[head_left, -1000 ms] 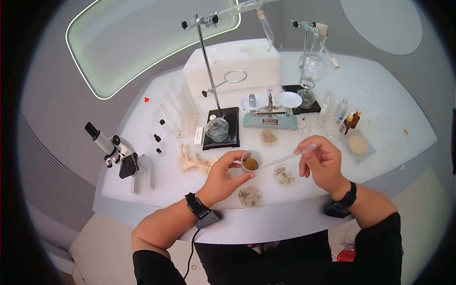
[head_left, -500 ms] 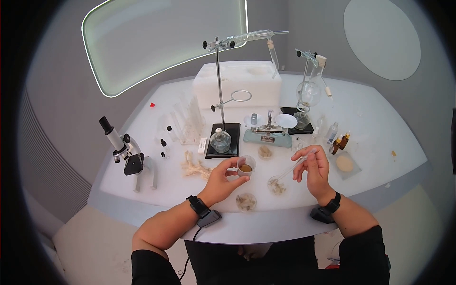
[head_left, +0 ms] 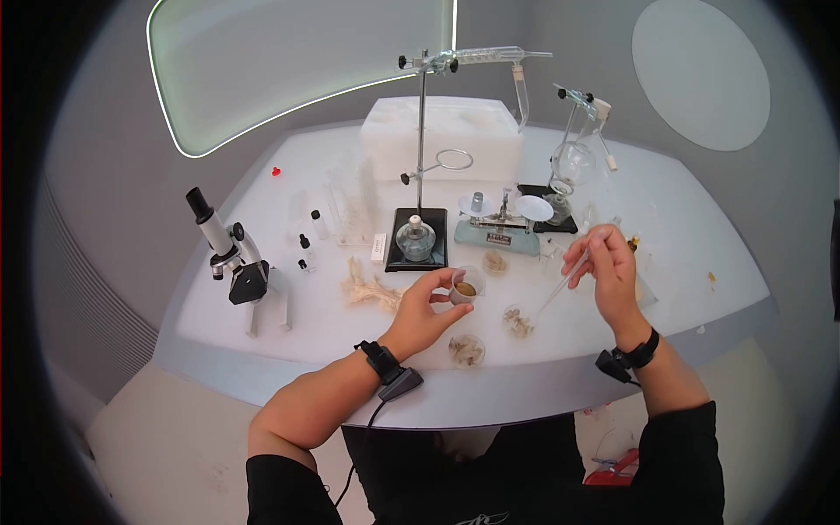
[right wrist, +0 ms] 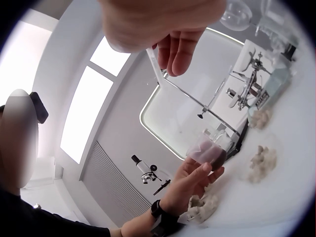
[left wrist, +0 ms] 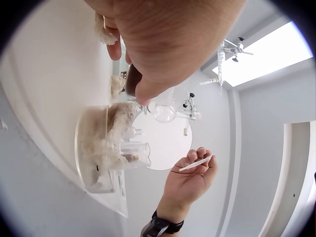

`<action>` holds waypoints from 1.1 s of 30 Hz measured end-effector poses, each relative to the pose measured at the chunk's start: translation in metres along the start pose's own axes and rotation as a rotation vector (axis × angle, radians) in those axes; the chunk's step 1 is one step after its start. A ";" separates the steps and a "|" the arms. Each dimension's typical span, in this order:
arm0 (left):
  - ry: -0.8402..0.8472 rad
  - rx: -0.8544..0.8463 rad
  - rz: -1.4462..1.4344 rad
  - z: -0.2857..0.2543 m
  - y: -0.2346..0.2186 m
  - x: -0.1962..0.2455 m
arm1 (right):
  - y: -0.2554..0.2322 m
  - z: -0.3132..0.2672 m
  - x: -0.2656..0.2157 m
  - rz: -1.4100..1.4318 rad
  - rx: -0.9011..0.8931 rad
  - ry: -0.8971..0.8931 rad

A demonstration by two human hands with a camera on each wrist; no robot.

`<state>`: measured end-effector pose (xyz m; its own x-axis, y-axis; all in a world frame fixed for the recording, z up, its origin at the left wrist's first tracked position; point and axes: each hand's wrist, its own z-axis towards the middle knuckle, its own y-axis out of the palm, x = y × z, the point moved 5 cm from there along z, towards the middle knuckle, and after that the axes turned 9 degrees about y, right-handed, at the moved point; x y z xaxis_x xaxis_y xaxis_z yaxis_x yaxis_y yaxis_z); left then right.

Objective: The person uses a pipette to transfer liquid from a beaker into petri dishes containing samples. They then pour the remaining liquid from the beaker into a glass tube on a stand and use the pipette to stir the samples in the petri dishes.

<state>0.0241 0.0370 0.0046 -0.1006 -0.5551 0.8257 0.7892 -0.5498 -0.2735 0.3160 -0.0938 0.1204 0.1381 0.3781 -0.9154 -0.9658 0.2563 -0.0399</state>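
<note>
My left hand [head_left: 425, 313] grips a small clear cup [head_left: 468, 285] with brown liquid in it, thumb on the near side. My right hand [head_left: 607, 271] pinches a thin translucent dropper [head_left: 558, 289], which slants down toward the left, its tip above the table beside a dish of pale pieces [head_left: 518, 321]. A second dish with similar pieces [head_left: 466, 351] lies nearer the table edge, just below the cup. In the right wrist view the cup [right wrist: 207, 150] sits between the left thumb and fingers, apart from the dropper [right wrist: 153, 64].
A black-based stand holding a flask [head_left: 416, 239] is behind the cup, with a balance [head_left: 497, 236] to its right. The microscope [head_left: 236, 271] stands at left, near pale root-like pieces [head_left: 372, 291]. Farther back are a white foam box [head_left: 442, 140] and another glassware stand [head_left: 573, 166].
The view has shifted. My right hand has moved away from the cup, and the dropper, earlier with its tip beside the cup, now points down more steeply. My left hand keeps its grip.
</note>
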 end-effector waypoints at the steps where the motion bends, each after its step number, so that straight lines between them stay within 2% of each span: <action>1: 0.017 0.017 0.006 0.001 -0.001 0.001 | -0.003 0.004 -0.005 -0.003 0.031 -0.011; 3: 0.057 0.042 0.015 0.001 -0.002 0.001 | -0.009 0.003 -0.013 -0.012 0.083 0.004; 7: 0.061 0.073 -0.013 0.002 -0.004 0.006 | 0.012 -0.002 -0.016 0.021 0.019 0.148; 10: 0.080 0.058 0.016 0.002 -0.005 0.008 | 0.034 -0.021 0.001 0.018 -0.059 0.222; 12: 0.081 0.054 0.010 0.001 -0.004 0.004 | 0.069 -0.037 -0.001 -0.411 -0.165 0.138; 13: 0.079 0.060 0.012 0.001 -0.004 0.004 | 0.080 -0.046 -0.009 -0.458 -0.202 0.313; 17: 0.089 0.073 0.019 0.002 -0.006 0.004 | 0.099 -0.048 -0.026 -0.524 -0.206 0.369; 19: 0.087 0.077 0.015 0.003 -0.008 0.004 | 0.080 -0.033 -0.022 -0.371 -0.023 0.256; 20: 0.076 0.084 0.011 0.003 -0.007 0.001 | 0.078 -0.028 -0.021 -0.375 -0.024 0.256; 22: 0.083 0.096 -0.009 0.000 -0.009 -0.005 | 0.075 -0.029 -0.021 -0.354 -0.121 0.205; 24: 0.085 0.081 0.042 0.003 -0.009 -0.005 | 0.088 -0.050 -0.012 -0.484 -0.319 0.381; 25: 0.085 0.070 0.058 0.003 -0.008 -0.006 | 0.098 -0.060 -0.018 -0.544 -0.339 0.392; 26: 0.082 0.062 0.075 0.002 -0.007 -0.008 | 0.104 -0.069 -0.014 -0.504 -0.359 0.482; 27: 0.067 0.045 0.080 0.002 -0.005 -0.007 | 0.108 -0.077 -0.006 -0.302 -0.382 0.408; 28: 0.048 0.035 0.094 0.001 -0.005 -0.006 | 0.109 -0.080 -0.002 -0.304 -0.353 0.413; 30: 0.060 -0.015 0.143 -0.002 -0.005 -0.009 | 0.111 -0.082 -0.004 0.030 -0.298 0.346; 33: 0.043 -0.021 0.201 0.000 -0.006 -0.012 | 0.085 -0.079 -0.005 0.023 -0.137 0.305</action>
<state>0.0207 0.0467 -0.0041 0.0317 -0.6809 0.7317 0.7832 -0.4379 -0.4414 0.2158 -0.1442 0.0896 0.0633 0.0930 -0.9936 -0.9913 0.1213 -0.0518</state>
